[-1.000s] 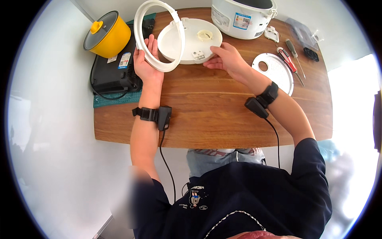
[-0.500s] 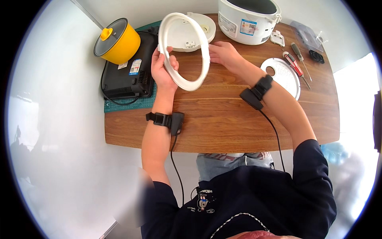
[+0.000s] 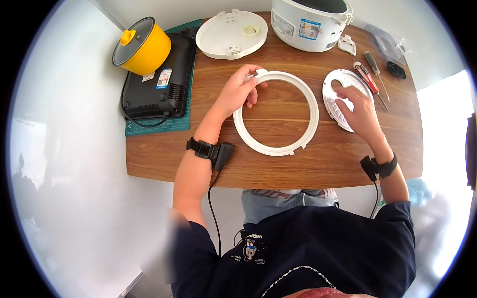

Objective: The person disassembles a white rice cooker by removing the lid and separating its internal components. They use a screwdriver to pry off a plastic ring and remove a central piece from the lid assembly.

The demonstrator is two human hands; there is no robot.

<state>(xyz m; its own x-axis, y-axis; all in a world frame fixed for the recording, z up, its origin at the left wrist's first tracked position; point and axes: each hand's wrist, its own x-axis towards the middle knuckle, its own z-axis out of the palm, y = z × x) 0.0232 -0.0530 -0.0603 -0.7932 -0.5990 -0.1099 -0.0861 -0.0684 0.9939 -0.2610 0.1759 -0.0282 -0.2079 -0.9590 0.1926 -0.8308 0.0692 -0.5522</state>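
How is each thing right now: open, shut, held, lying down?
Left hand: closed on the white ring.
White ring: gripped at its upper left edge.
Right hand: open, over the round plate; touching unclear.
Round plate: partly covered.
Yellow pot: lid on.
Cooker body: top open.
White cover: lying down, unheld.
Red screwdriver: lying down, unheld.

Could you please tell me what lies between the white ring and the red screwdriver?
In the head view, a round white plate lies between the white ring and the red screwdriver, with the right hand partly covering it.
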